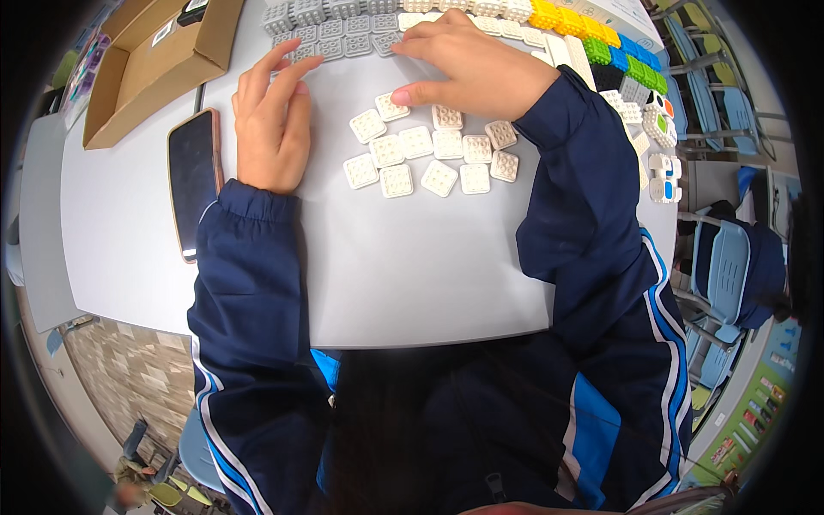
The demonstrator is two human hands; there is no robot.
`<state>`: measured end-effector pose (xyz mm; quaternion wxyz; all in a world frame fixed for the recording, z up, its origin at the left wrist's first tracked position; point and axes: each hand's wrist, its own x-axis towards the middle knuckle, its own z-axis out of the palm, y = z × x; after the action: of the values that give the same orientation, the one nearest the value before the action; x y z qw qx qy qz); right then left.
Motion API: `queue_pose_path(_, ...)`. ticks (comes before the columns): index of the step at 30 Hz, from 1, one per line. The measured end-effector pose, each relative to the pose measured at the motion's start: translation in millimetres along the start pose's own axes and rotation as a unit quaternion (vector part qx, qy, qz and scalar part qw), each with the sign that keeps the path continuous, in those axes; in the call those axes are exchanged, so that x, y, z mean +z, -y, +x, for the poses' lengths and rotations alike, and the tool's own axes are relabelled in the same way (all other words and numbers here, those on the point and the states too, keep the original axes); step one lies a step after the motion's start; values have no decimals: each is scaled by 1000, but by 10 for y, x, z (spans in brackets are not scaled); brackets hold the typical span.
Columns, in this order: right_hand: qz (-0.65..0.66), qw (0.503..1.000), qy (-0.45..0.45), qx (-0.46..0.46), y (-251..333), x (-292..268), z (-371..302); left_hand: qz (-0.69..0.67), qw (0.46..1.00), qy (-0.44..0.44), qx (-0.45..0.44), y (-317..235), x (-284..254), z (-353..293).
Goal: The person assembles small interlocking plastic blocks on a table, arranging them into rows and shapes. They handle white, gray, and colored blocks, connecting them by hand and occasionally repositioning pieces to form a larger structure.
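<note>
Several flat grey square bricks [356,45] lie in rows at the far side of the table, with thicker grey bricks behind them. My left hand [273,120] is at the left end of these rows, fingers apart and nothing visible in them; its fingertips are close to the nearest grey piece. Over the right end of the rows reaches my right hand [472,64]. Its fingertips come up to a slightly turned grey brick [386,43], and its thumb is stretched well apart. Between and below my hands, several loose white square bricks [416,142] lie scattered, some studded side up.
A brown cardboard box [154,77] stands at the far left, a phone [194,176] beside my left forearm. Yellow bricks [575,21], green bricks [644,73] and blue bricks [635,51] line the far right. White module blocks [665,176] sit at the right edge.
</note>
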<state>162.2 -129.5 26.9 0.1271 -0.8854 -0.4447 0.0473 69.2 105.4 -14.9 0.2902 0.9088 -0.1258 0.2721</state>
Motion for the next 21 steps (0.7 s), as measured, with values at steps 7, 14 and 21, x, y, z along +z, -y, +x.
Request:
queue_pose_path(7,-20,1000,17,16,124,-45,-36,-17,999,29,24,-55,-21,-1)
queue_pose_path(14,-16,998,39,36,175,-59,-8,-11,996,68,56,-126,-73,9)
queue_pose_path(21,15,995,-99,-18,33,83,-56,-77,980,143,116,-186,-120,-5)
